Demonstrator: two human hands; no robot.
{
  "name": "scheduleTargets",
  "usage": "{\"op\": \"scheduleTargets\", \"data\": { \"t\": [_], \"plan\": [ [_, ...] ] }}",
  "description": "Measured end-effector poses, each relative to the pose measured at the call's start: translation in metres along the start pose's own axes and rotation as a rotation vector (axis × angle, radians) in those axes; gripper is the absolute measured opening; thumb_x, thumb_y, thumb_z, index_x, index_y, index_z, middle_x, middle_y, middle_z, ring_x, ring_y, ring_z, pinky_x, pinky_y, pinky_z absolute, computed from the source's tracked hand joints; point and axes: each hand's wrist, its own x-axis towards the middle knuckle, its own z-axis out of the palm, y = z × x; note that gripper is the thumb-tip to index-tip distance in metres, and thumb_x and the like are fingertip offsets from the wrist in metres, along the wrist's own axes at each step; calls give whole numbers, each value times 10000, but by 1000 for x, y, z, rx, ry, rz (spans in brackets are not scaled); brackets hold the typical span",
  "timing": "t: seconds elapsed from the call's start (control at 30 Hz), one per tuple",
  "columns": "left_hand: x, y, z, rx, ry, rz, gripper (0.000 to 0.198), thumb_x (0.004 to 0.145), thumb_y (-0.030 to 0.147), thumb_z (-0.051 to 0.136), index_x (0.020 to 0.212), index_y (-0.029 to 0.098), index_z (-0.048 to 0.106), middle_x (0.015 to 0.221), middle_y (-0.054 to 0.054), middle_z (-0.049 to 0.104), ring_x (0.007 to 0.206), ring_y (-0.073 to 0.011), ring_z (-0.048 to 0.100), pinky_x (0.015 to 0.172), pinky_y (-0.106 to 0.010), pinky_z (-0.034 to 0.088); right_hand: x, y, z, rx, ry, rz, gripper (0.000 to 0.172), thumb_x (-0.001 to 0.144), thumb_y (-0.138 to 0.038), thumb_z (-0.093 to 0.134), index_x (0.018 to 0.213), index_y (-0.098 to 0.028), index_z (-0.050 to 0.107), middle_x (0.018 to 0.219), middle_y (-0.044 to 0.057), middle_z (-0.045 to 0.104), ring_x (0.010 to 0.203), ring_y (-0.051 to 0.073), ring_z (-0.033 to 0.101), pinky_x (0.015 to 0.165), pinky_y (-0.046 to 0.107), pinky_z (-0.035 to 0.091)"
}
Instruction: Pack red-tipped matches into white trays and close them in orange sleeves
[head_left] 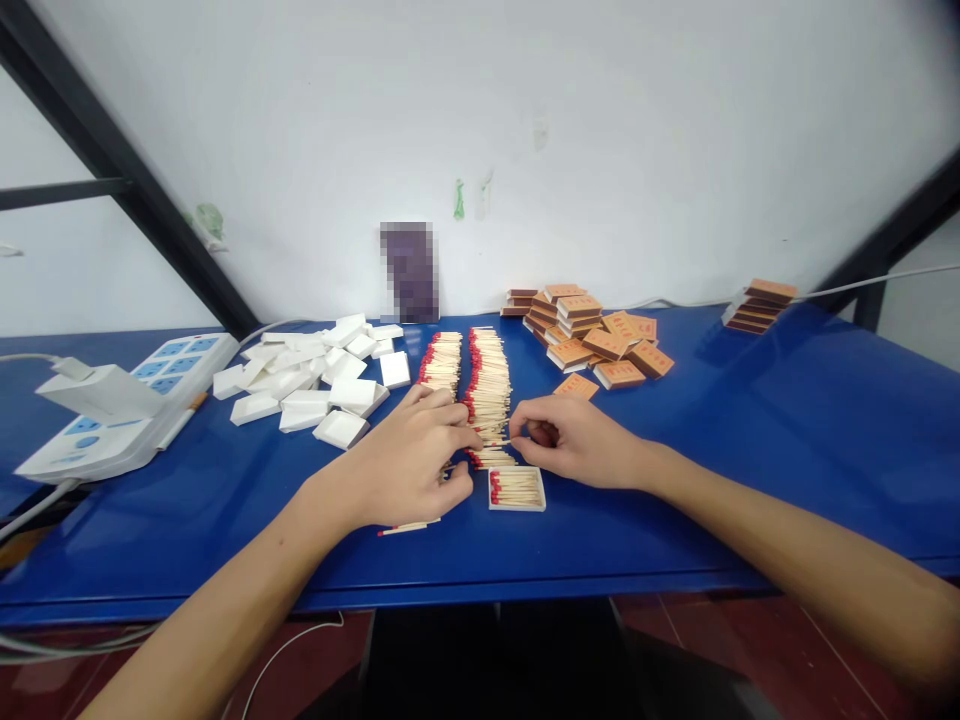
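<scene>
Two long rows of red-tipped matches [487, 380] lie on the blue table [750, 450]. In front of them sits an open white tray filled with matches [517, 488]. My left hand [409, 460] rests curled at the near end of the rows, its fingers pinching at the matches there. My right hand [570, 438] is closed in a pinch on a few matches at the same end, just above the filled tray. A single loose match [409, 527] lies under my left wrist.
A heap of empty white trays [315, 380] lies at the left, with a white power strip [112, 410] beyond it. Orange matchbox sleeves [600, 340] are piled at the right, and a small stack [759, 304] stands farther right. A blurred dark object [409, 270] leans on the wall.
</scene>
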Motion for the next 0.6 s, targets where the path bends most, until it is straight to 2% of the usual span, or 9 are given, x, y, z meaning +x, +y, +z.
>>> {"op": "scheduleTargets", "data": {
  "t": [0.27, 0.43, 0.5, 0.6],
  "plan": [
    [0, 1, 0, -3, 49, 18, 282, 803, 194, 519, 1014, 202, 706, 815, -30, 589, 858, -227, 505, 887, -420, 369, 7, -3, 7, 111, -6, 26, 169, 923, -292, 611, 838, -167, 687, 560, -61, 457, 509, 85, 392, 515, 225, 303],
    [0, 0, -1, 26, 94, 10, 268, 853, 187, 479, 1017, 192, 690, 831, -37, 600, 846, -221, 511, 840, -405, 379, -1, -11, -4, 100, -64, -11, 230, 966, -329, 551, 844, -167, 660, 620, -38, 514, 544, 96, 430, 537, 237, 324],
    [-1, -2, -1, 29, 135, 21, 264, 881, 191, 461, 1014, 188, 689, 842, -42, 595, 842, -217, 513, 826, -396, 390, -5, -16, -9, 8, -103, -63, 226, 922, -391, 620, 870, -173, 654, 673, -30, 536, 583, 103, 453, 572, 247, 334],
    [-4, -10, -5, -1, 265, 39, 241, 903, 175, 438, 940, 180, 676, 921, -63, 589, 900, -214, 520, 857, -386, 409, -9, -21, -11, -172, -158, -92, 368, 798, -524, 735, 891, -184, 630, 739, -23, 572, 620, 118, 463, 590, 268, 302]
  ]
}}
